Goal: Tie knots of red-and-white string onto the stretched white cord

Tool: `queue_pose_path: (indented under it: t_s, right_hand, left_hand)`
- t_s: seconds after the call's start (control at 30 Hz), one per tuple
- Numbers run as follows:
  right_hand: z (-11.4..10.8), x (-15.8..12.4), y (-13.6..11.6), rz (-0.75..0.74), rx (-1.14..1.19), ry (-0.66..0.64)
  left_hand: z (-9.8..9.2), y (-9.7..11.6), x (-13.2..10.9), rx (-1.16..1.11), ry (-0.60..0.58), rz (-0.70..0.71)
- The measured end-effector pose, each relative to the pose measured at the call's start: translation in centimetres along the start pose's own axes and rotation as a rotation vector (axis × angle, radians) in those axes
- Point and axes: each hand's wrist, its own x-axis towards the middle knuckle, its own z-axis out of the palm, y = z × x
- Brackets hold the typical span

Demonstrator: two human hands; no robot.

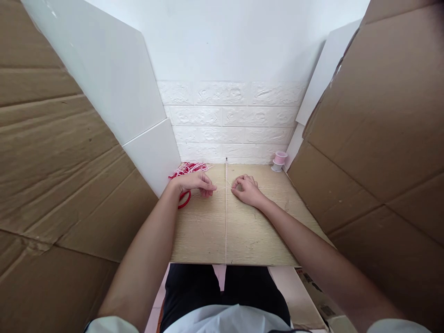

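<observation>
Red-white threads (191, 168), pink spool (280, 158) — beyond both hands (204, 184) (247, 190)

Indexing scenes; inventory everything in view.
Tabletop: one, light wood, centre
Cord: one, pale, along tabletop's middle
Strings: uncountable, red and white, back left
Loop handle: one, red, in front of strings
Spools: apparently two, pink and whitish, back right
Wall: one, white, behind
Panels: several, white, sides
Cardboard: two sides, brown, outermost
Trousers: one pair, black, below
Top: one, pale, bottom
Forearms: two, bare, lower sides
Left hand: one, bare, cord's left
Right hand: one, bare, cord's right
</observation>
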Motion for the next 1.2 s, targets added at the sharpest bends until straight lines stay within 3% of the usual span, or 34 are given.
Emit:
queue_pose_path:
  t_s: [0.07, 0.23, 0.3, 0.43, 0.7, 0.97, 1.2]
  right_hand:
    - [-0.1, 0.0, -0.1, 0.002, -0.004, -0.005]
    - [-0.4, 0.1, -0.2, 0.018, -0.006, 0.024]
    - [-0.6, 0.2, 0.0, 0.030, -0.014, 0.056]
    - [-0.9, 0.3, 0.7, 0.081, -0.054, 0.080]
    - [-1.3, 0.6, 1.2, 0.089, -0.094, -0.038]
    - [-0.6, 0.9, 1.0, 0.064, 0.478, 0.158]
    - [-1.7, 0.5, -1.5, 0.010, 1.051, 0.262]
  left_hand:
    - [0.2, -0.1, 0.1, 0.015, 0.035, -0.035]
    - [0.5, -0.6, 1.0, 0.088, 0.296, 0.017]
    - [0.5, -0.8, 1.3, 0.171, 0.344, 0.013]
    - [0.8, -1.1, 1.8, 0.329, 0.294, -0.060]
    - [1.0, -2.0, 2.5, 0.415, 0.275, -0.085]
    - [1.1, -1.5, 2.3, 0.444, 0.213, -0.147]
    - [1.0, -1.7, 2.4, 0.456, 0.183, -0.202]
